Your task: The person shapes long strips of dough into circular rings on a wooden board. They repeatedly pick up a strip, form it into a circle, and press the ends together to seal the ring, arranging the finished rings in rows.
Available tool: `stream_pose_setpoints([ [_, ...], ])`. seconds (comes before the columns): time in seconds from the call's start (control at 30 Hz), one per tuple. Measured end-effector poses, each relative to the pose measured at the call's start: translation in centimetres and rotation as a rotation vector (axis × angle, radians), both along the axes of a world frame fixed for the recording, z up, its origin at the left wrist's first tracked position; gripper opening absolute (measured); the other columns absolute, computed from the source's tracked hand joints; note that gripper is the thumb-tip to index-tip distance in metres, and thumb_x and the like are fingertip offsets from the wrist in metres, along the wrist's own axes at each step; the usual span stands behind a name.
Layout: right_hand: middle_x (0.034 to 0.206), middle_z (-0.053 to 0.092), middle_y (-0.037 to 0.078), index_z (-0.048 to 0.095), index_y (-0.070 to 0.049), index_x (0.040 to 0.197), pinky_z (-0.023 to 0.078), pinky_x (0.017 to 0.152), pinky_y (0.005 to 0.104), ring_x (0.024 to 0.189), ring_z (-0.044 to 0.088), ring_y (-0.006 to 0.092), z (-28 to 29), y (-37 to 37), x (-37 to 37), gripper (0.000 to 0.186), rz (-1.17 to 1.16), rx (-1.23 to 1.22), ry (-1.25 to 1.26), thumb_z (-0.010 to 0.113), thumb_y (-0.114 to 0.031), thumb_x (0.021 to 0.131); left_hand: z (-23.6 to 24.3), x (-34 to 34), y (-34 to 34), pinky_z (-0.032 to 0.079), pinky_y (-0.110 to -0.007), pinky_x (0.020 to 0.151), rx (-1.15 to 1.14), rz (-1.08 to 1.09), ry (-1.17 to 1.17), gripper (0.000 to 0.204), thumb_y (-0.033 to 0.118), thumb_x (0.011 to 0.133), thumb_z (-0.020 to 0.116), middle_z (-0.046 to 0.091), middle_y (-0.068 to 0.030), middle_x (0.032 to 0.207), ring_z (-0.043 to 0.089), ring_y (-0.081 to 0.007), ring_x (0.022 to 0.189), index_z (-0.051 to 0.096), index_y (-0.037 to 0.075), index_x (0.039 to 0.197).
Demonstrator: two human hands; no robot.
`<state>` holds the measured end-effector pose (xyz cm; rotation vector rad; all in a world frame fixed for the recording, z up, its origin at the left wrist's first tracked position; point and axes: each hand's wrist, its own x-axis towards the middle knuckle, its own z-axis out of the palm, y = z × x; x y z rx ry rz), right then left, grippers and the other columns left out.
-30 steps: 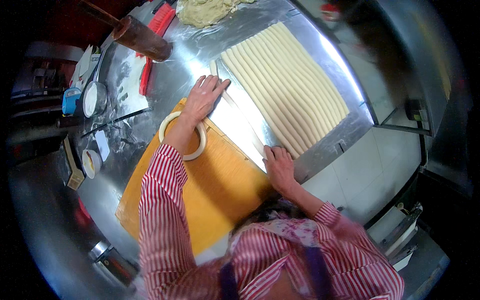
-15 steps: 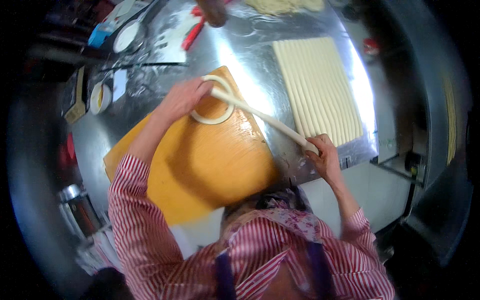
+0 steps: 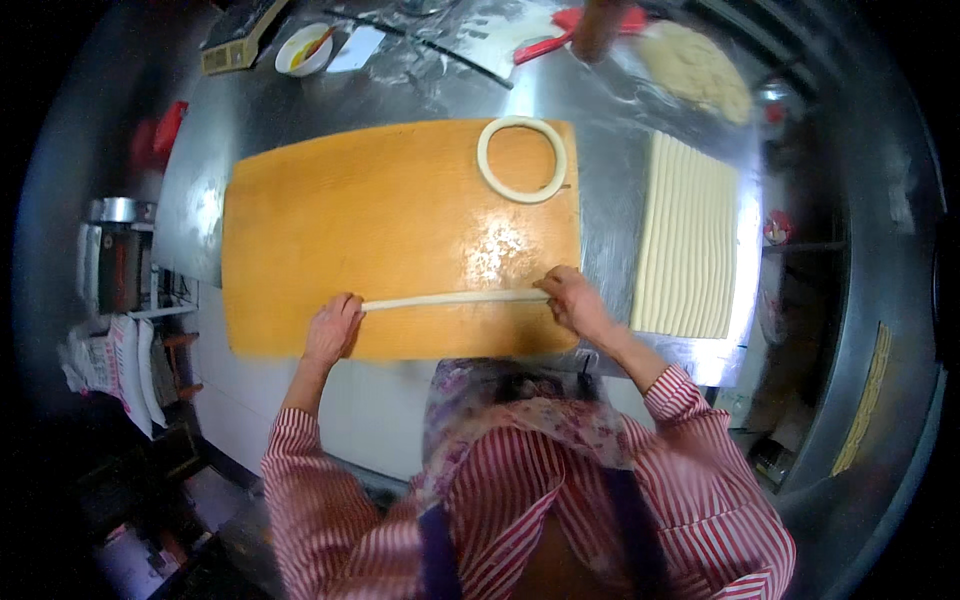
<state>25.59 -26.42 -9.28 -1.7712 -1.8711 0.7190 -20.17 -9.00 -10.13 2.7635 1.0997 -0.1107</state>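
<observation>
Gripping dough rope (image 3: 455, 299) at both ends with left hand (image 3: 333, 328) and right hand (image 3: 578, 303), nearly closed. Along near side of board (image 3: 350, 220), apart from ring (image 3: 522, 196).

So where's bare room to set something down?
Bare wood shows on the board, left of the dough ring and beyond the dough strip. A narrow metal lane separates board from dough rows. Crowded: near edge, left hand and right hand on the strip; far right, red brush and dough lump.

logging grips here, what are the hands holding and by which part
A dough strip, held by its ends: left hand at the left end, right hand at the right.
</observation>
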Motion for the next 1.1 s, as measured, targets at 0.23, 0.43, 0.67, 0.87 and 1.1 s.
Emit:
stream_pose_setpoints([
  [0.23, 0.094, 0.063, 0.017, 0.068, -0.001, 0.105, 0.051, 0.077, 0.0437, 0.089, 0.063, 0.0363, 0.0, -1.1, 0.4, 0.031, -0.196, -0.163, -0.054, 0.065, 0.005, 0.075, 0.1, 2.9, -0.3, 0.044, -0.044, 0.096, 0.021, 0.011, -0.29, 0.031, 0.021, 0.091, 0.067, 0.06, -0.0091, 0.113, 0.057, -0.0298, 0.108, 0.06, 0.008, 0.118],
  [0.43, 0.101, 0.067, 0.017, 0.07, -0.003, 0.105, 0.053, 0.082, 0.0428, 0.095, 0.065, 0.0365, -0.6, -1.1, 0.0, 0.034, -0.301, -0.095, -0.241, 0.072, 0.001, 0.071, -0.7, 1.5, 0.5, 0.043, -0.045, 0.095, -0.082, -0.005, -0.433, 0.027, 0.02, 0.091, 0.067, 0.059, -0.0109, 0.111, 0.056, -0.0317, 0.107, 0.063, 0.007, 0.114],
  [0.67, 0.11, 0.062, 0.016, 0.065, -0.005, 0.12, 0.048, 0.092, 0.0449, 0.107, 0.059, 0.0358, 0.0, 10.4, -21.4, 0.05, 0.024, 0.034, -0.06, 0.078, -0.01, 0.072, -0.2, -1.2, 1.5, 0.042, -0.046, 0.092, -0.166, 0.069, -0.476, 0.029, 0.02, 0.088, 0.07, 0.059, -0.0124, 0.11, 0.055, -0.0343, 0.105, 0.062, 0.006, 0.112],
  [0.87, 0.1, 0.061, 0.014, 0.067, -0.005, 0.107, 0.048, 0.088, 0.0452, 0.102, 0.058, 0.0351, -2.5, 12.4, -25.4, 0.03, 0.216, 0.053, -0.059, 0.074, -0.009, 0.078, -1.1, -3.6, 1.4, 0.042, -0.044, 0.088, -0.212, 0.08, -0.507, 0.022, 0.018, 0.087, 0.07, 0.06, -0.0129, 0.1, 0.056, -0.0352, 0.098, 0.065, 0.006, 0.105],
  [1.1, 0.093, 0.063, 0.014, 0.07, -0.005, 0.101, 0.051, 0.08, 0.0467, 0.092, 0.062, 0.0364, -1.6, 2.4, -6.7, 0.024, -0.077, 0.055, -0.078, 0.072, -0.007, 0.077, -1.2, -3.3, 0.9, 0.042, -0.043, 0.087, -0.218, 0.169, -0.507, 0.018, 0.016, 0.086, 0.071, 0.061, -0.0114, 0.093, 0.058, -0.0334, 0.094, 0.067, 0.006, 0.1],
])
